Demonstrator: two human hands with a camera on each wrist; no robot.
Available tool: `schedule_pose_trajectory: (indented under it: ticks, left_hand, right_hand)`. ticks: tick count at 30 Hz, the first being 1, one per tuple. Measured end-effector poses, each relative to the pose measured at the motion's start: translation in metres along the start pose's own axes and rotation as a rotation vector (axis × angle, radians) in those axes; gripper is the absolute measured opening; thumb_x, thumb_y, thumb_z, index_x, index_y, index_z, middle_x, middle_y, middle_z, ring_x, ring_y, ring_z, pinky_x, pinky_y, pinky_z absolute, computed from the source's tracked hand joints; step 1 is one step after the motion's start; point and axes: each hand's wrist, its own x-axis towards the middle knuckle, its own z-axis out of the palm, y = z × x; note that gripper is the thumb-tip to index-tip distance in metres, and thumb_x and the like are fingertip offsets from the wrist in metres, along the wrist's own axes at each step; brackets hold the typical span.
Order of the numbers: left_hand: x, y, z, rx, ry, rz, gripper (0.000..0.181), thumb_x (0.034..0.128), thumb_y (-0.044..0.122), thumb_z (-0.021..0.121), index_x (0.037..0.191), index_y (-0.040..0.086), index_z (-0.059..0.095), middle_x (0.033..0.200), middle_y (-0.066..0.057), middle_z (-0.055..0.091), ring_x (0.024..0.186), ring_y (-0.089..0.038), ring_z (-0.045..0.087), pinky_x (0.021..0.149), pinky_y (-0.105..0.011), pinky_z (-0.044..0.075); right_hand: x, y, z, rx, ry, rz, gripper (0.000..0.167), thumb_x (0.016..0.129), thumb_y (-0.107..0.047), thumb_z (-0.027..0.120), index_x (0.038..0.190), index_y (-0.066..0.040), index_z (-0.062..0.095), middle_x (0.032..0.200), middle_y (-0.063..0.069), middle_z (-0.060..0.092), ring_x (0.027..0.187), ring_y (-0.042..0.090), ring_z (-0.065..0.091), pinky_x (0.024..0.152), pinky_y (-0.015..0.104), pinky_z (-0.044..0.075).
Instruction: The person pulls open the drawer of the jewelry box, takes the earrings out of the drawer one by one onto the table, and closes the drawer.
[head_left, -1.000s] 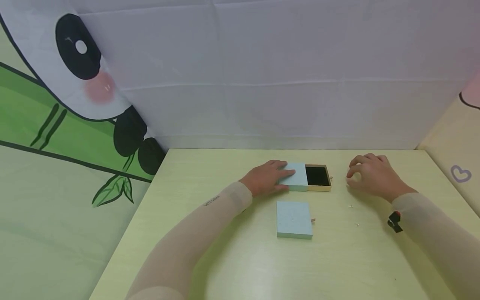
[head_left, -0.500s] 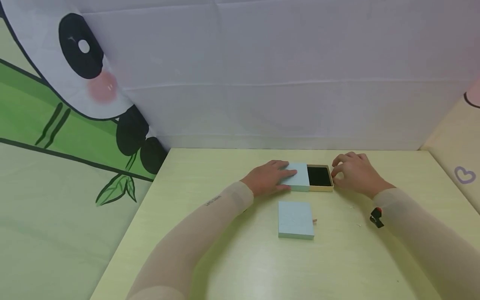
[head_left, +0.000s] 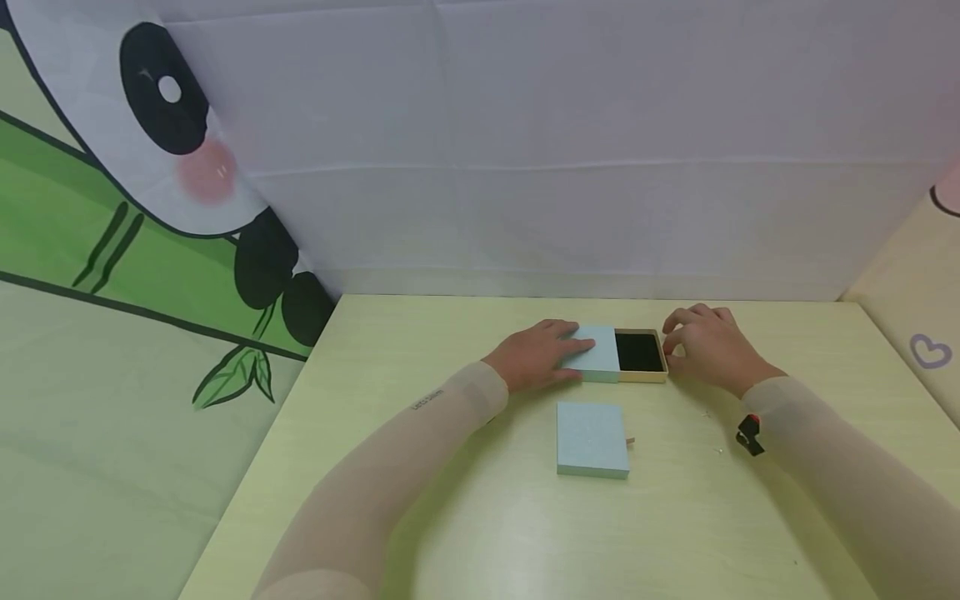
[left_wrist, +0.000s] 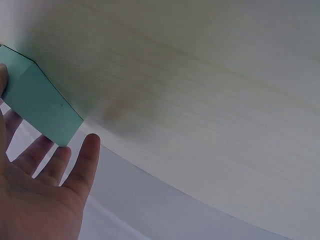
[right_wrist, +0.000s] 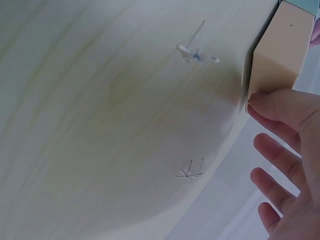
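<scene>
A light blue drawer box (head_left: 600,350) lies near the back of the table, its tan inner drawer (head_left: 642,377) with black lining (head_left: 637,352) slid partly out to the right. My left hand (head_left: 532,357) holds the blue sleeve (left_wrist: 45,100), thumb on the near side and fingers across the top and far side. My right hand (head_left: 708,348) is at the drawer's outer end; in the right wrist view its thumb and forefinger pinch there, hiding the pull tab, while the other fingers are spread. A second blue box (head_left: 592,439) lies closed nearer me, with a small ribbon tab (head_left: 630,440).
Small earring studs lie on the table right of the boxes: one earring (right_wrist: 189,53) with a pale, bluish head, and a star-shaped earring (right_wrist: 187,174) beside another small one. A white cloth (head_left: 525,208) hangs behind the table's back edge.
My right hand has moved left from the bare table to the drawer's end and now pinches there. My left hand stays on the sleeve; the drawer looks no further out or in.
</scene>
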Motion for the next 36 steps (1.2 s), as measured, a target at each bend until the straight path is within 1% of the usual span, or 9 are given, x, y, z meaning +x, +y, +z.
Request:
schedule_pose_trajectory:
  ticks: [5,10,16,21,26,31,36]
  left_hand:
    - [0.000,0.000,-0.001,-0.006,0.001,0.004,0.072,0.1189,0.063,0.063,0.184,0.040,0.044,0.193,-0.003,0.042,0.180,-0.027,0.042,0.129,-0.046,0.061]
    - [0.001,-0.001,-0.001,-0.009,0.000,0.000,0.071,0.1189,0.063,0.063,0.184,0.040,0.044,0.193,-0.002,0.042,0.181,-0.027,0.041,0.128,-0.046,0.062]
    - [0.003,-0.001,0.000,-0.003,0.001,-0.006,0.071,0.1191,0.064,0.063,0.184,0.040,0.044,0.193,-0.002,0.042,0.181,-0.026,0.041,0.127,-0.047,0.062]
    - [0.004,-0.001,-0.001,-0.009,0.001,-0.003,0.071,0.1190,0.064,0.063,0.184,0.040,0.044,0.193,-0.003,0.042,0.180,-0.027,0.042,0.130,-0.046,0.060]
    - [0.007,-0.002,-0.003,-0.027,0.000,-0.007,0.072,0.1188,0.064,0.063,0.184,0.040,0.045,0.193,-0.003,0.042,0.180,-0.027,0.042,0.134,-0.046,0.056]
    - [0.008,-0.002,-0.004,-0.030,0.005,-0.012,0.071,0.1188,0.064,0.063,0.183,0.039,0.045,0.193,-0.004,0.042,0.180,-0.028,0.042,0.134,-0.047,0.057]
    - [0.009,-0.002,-0.004,-0.035,0.016,-0.016,0.071,0.1187,0.062,0.064,0.183,0.038,0.047,0.192,-0.005,0.044,0.179,-0.029,0.044,0.131,-0.047,0.059]
  right_hand:
    - [0.001,0.000,0.001,0.005,0.005,0.000,0.010,0.101,-0.014,0.084,0.096,-0.017,0.093,0.139,0.018,0.080,0.139,0.052,0.064,0.116,0.077,0.044]
    - [0.005,0.001,0.004,0.009,0.002,0.001,0.010,0.102,-0.015,0.084,0.097,-0.017,0.093,0.140,0.017,0.080,0.139,0.050,0.064,0.118,0.077,0.044]
    - [0.011,-0.003,0.005,0.035,0.010,-0.017,0.011,0.101,-0.015,0.083,0.098,-0.017,0.093,0.139,0.016,0.080,0.139,0.050,0.064,0.119,0.077,0.043]
    - [0.019,-0.011,0.007,0.041,0.002,-0.019,0.012,0.102,-0.015,0.082,0.098,-0.017,0.093,0.139,0.016,0.081,0.140,0.049,0.064,0.122,0.077,0.043]
    - [0.029,-0.017,0.010,0.039,0.001,-0.043,0.013,0.102,-0.014,0.082,0.097,-0.019,0.093,0.138,0.015,0.081,0.140,0.050,0.064,0.120,0.077,0.044]
    - [0.040,-0.022,0.014,0.047,0.008,-0.067,0.014,0.103,-0.014,0.082,0.098,-0.018,0.094,0.138,0.015,0.081,0.139,0.048,0.065,0.120,0.077,0.045]
    - [0.050,-0.026,0.021,0.068,0.011,-0.078,0.014,0.104,-0.015,0.082,0.102,-0.018,0.095,0.138,0.014,0.081,0.138,0.046,0.066,0.122,0.076,0.045]
